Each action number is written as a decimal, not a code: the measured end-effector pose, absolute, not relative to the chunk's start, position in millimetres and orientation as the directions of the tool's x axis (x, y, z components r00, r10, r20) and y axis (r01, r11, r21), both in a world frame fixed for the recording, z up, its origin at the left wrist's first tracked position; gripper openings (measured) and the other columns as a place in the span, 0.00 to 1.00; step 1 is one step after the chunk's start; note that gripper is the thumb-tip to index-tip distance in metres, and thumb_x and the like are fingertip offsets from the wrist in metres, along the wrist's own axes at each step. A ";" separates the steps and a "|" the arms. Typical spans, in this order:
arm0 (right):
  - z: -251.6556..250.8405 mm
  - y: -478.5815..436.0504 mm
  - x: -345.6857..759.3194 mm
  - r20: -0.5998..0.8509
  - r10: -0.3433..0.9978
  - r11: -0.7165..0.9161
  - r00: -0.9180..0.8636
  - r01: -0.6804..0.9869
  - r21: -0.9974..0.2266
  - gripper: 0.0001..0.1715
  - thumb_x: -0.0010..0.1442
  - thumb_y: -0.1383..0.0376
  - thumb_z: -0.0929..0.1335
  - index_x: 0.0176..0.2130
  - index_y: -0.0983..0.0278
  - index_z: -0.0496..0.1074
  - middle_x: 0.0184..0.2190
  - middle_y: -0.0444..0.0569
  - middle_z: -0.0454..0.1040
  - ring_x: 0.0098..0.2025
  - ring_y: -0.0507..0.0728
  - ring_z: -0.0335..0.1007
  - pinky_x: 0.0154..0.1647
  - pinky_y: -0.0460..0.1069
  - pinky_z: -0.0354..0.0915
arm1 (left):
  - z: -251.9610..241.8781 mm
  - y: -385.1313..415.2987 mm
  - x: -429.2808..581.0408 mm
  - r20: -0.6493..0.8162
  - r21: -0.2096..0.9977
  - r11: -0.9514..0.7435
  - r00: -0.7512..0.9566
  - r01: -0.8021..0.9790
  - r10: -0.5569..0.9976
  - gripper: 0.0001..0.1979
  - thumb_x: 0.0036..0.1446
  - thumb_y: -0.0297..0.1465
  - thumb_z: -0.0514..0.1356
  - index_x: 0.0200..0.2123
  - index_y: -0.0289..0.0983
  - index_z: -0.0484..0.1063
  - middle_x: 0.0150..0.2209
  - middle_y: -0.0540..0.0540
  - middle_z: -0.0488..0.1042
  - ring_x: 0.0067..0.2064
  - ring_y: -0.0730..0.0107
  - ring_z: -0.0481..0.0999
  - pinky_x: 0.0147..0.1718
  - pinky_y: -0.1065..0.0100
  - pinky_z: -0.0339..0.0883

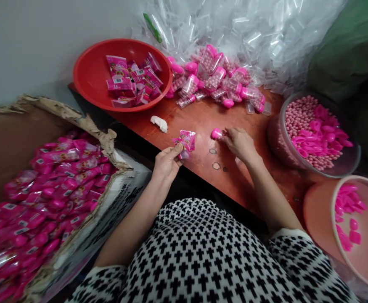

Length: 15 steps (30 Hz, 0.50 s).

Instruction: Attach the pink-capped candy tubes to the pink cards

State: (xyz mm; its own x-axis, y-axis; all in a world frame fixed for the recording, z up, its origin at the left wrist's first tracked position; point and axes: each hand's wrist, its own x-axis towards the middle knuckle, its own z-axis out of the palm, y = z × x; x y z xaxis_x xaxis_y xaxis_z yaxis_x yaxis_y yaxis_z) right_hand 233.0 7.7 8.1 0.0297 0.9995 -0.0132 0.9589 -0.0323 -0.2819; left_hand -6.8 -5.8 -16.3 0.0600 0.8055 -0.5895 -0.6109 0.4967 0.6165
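Observation:
Pinched between the thumb and fingers of my left hand [168, 163] are pink printed wrappers [188, 140], held over the table's front edge. Farther right, my right hand [239, 143] rests low over the tabletop with its fingers closed at the end of a small container with a bright pink cap [216, 134]. Most of that container's body is hidden by the fingers. A crumpled white piece [159, 123] lies on the table, left of and beyond the wrappers.
A red basin [86, 84] holds pink packets. Behind lie pink-capped tubes of beads [215, 78] and a heap of clear tubes [266, 38]. At right stand a bead tub [278, 139] and a peach basket [319, 210]. A torn carton [120, 185] of wrapped packs stands left.

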 end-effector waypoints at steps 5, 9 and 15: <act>12.9 0.4 222.4 -0.169 0.978 -0.178 0.120 0.907 -0.381 0.17 0.56 0.53 0.69 0.34 0.65 0.75 0.30 0.53 0.78 0.34 0.60 0.73 0.32 0.50 0.60 | -9.5 1.4 3.2 -0.640 0.476 0.441 0.044 -0.761 0.767 0.07 0.52 0.29 0.67 0.29 0.33 0.72 0.25 0.49 0.76 0.25 0.75 0.77 0.28 0.72 0.74; 16.6 -30.7 187.5 -0.279 0.954 -0.298 0.107 0.418 -0.858 0.21 0.52 0.49 0.70 0.31 0.64 0.69 0.23 0.46 0.76 0.21 0.52 0.68 0.22 0.46 0.60 | -8.2 4.9 8.5 -0.684 0.398 0.411 0.033 -0.820 0.729 0.05 0.55 0.29 0.64 0.31 0.33 0.72 0.28 0.48 0.78 0.30 0.71 0.79 0.35 0.67 0.76; 7.8 -63.6 133.1 -0.309 0.947 -0.307 0.089 -0.038 -0.951 0.21 0.51 0.52 0.73 0.36 0.63 0.67 0.25 0.42 0.76 0.19 0.48 0.69 0.18 0.43 0.66 | -7.2 3.5 15.9 -0.653 0.357 0.394 0.075 -0.847 0.754 0.05 0.55 0.29 0.65 0.32 0.33 0.72 0.27 0.48 0.77 0.29 0.73 0.78 0.36 0.71 0.74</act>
